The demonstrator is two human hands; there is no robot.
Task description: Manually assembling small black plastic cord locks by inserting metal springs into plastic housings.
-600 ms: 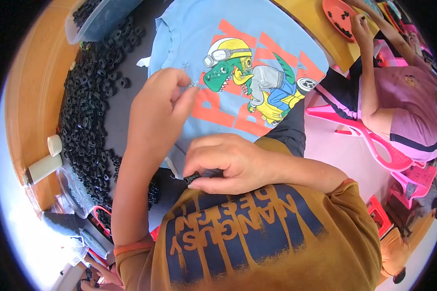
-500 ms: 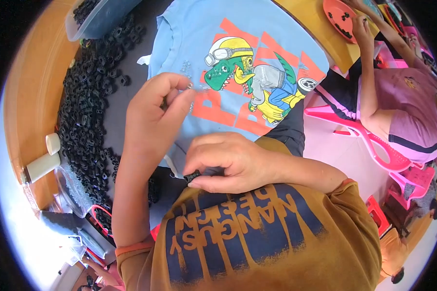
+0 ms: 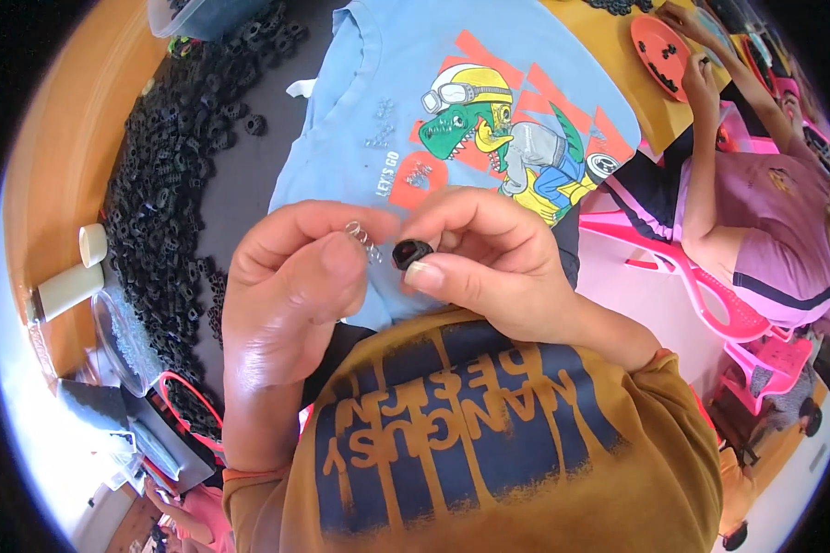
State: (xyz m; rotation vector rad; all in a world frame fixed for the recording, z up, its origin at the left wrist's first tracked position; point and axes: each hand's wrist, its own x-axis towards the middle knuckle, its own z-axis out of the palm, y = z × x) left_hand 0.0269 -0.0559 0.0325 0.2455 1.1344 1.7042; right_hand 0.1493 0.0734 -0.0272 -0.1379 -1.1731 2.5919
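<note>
My left hand [image 3: 286,290] pinches a small silvery coil spring [image 3: 360,236] between thumb and forefinger. Close beside it, my right hand [image 3: 507,263] grips a small hollow black plastic piece [image 3: 409,253], its opening facing the spring. A narrow gap separates the two parts. Beyond my hands lies a light blue T-shirt [image 3: 341,120] with a cartoon dinosaur print, spread out flat. Several loose springs [image 3: 381,124] rest on the cloth in small clusters.
Along the left runs a large heap of black plastic pieces [image 3: 157,194], below a translucent tub [image 3: 207,17]. A clear bowl [image 3: 124,336] stands near a pale cylinder [image 3: 69,293]. At right, another person works over an orange-red plate [image 3: 650,78], near a pink chair [image 3: 710,295].
My right hand has risen with the black piece and turned its opening toward the left hand. My left hand has come lower and nearer, still pinching the spring.
</note>
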